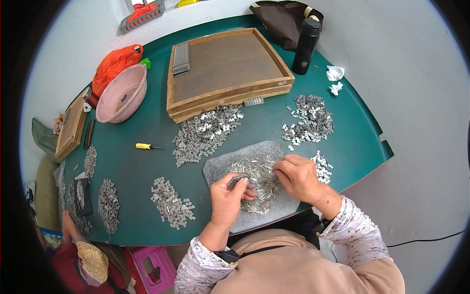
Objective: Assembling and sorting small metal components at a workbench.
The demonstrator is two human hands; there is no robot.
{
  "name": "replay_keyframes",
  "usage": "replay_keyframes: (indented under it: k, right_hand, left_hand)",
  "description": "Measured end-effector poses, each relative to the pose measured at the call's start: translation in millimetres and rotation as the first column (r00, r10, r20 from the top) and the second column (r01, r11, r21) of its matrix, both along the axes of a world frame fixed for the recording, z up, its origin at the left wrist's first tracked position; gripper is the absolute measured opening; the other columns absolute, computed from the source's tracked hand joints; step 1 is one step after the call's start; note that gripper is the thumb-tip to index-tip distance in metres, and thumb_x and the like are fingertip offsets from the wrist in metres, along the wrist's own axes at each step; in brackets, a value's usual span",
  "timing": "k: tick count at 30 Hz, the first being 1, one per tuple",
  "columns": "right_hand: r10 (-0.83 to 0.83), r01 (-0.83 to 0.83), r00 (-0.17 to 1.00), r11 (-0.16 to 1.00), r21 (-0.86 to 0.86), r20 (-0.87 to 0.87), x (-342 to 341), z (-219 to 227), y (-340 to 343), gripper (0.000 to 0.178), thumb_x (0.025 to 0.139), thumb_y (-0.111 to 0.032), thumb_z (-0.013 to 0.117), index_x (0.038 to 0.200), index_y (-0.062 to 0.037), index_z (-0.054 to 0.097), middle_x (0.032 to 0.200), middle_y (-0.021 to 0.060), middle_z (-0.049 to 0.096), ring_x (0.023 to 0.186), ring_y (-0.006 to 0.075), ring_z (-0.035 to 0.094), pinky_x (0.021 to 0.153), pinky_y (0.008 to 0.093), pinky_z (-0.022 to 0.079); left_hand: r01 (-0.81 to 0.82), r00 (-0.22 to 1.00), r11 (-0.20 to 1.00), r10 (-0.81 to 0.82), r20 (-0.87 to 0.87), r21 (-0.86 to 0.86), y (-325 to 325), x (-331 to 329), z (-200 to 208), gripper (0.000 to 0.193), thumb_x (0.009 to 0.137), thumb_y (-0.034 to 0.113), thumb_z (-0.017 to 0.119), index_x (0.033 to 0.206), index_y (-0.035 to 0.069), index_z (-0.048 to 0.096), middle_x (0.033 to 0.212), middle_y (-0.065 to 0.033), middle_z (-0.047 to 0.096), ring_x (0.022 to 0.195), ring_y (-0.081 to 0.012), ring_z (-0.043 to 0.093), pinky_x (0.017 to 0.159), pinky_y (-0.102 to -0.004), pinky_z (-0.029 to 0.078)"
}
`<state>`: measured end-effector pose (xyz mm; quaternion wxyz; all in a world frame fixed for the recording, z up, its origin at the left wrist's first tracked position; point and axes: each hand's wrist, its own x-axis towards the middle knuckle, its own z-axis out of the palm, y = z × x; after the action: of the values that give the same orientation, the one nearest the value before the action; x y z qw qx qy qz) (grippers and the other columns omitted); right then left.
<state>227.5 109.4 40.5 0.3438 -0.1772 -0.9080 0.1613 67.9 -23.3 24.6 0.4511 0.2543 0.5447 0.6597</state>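
Observation:
My left hand (228, 200) is closed, with a small dark grey metal piece (237, 182) pinched between thumb and fingers; its exact kind is hard to make out. Just to the right, my right hand (297, 177) has its thumb and index finger pressed together above a heap of thin silvery metal pins (262, 202). Whatever lies between those fingertips is too small to tell. The pins are spread over a grey felt mat (218, 165) at the table's near edge. Beside my right wrist lies a small group of shiny metal links (321, 168).
Piles of small grey metal parts (205, 137) lie across the green table (147, 169). Beyond them stand a wooden tray (230, 66) and a black bottle (307, 46). A yellow-handled screwdriver (143, 146) and a pink basin (122, 95) are to the left. Another person's hand (71, 228) shows lower left.

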Motion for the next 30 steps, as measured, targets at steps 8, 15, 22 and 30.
replay_keyframes:
  k: [8,15,22,30]
  right_hand:
    - [-0.019,-0.056,0.931,0.979,0.194,0.365,25.0,-7.0,15.5,0.015,0.07,-0.009,0.07,0.083,-0.0047,0.063,0.078,0.0071,0.055,0.074,0.026,0.056,0.066,0.0382,0.047]
    - [-0.174,0.163,0.95,0.985,0.061,0.261,9.7,-9.7,4.4,0.014,0.069,-0.005,0.066,0.082,-0.0041,0.06,0.078,0.0123,0.056,0.079,0.0326,0.058,0.07,0.0433,0.048]
    - [-0.173,0.244,0.912,0.958,-0.152,0.373,9.3,-7.1,12.1,0.021,0.07,-0.006,0.07,0.09,-0.0045,0.065,0.082,0.0134,0.06,0.079,0.0334,0.061,0.069,0.0429,0.05]
    - [-0.137,0.181,0.945,0.976,-0.123,0.298,8.9,-9.4,12.6,0.019,0.07,-0.003,0.069,0.089,-0.0048,0.065,0.082,0.0111,0.06,0.08,0.0319,0.061,0.07,0.0422,0.05]
  left_hand:
    - [0.035,0.998,0.999,-0.035,0.046,0.003,3.3,-2.3,-2.5,0.01,0.091,0.006,0.062,0.094,-0.003,0.065,0.075,-0.0119,0.068,0.056,-0.0138,0.063,0.049,-0.0249,0.052]
    - [0.098,0.994,0.995,-0.099,-0.056,-0.028,0.2,2.1,0.4,0.015,0.092,0.008,0.064,0.099,-0.004,0.068,0.075,-0.0084,0.067,0.059,-0.0111,0.063,0.05,-0.0223,0.052]
    - [0.067,0.996,0.997,-0.069,-0.062,-0.028,0.2,8.5,3.9,0.014,0.089,0.003,0.063,0.1,-0.005,0.067,0.075,-0.0111,0.068,0.058,-0.0143,0.064,0.051,-0.0243,0.053]
    - [0.104,0.987,0.994,-0.106,-0.119,-0.021,-1.6,10.9,-2.9,0.011,0.089,0.005,0.065,0.097,-0.003,0.067,0.073,-0.0072,0.067,0.059,-0.0114,0.063,0.052,-0.0226,0.051]
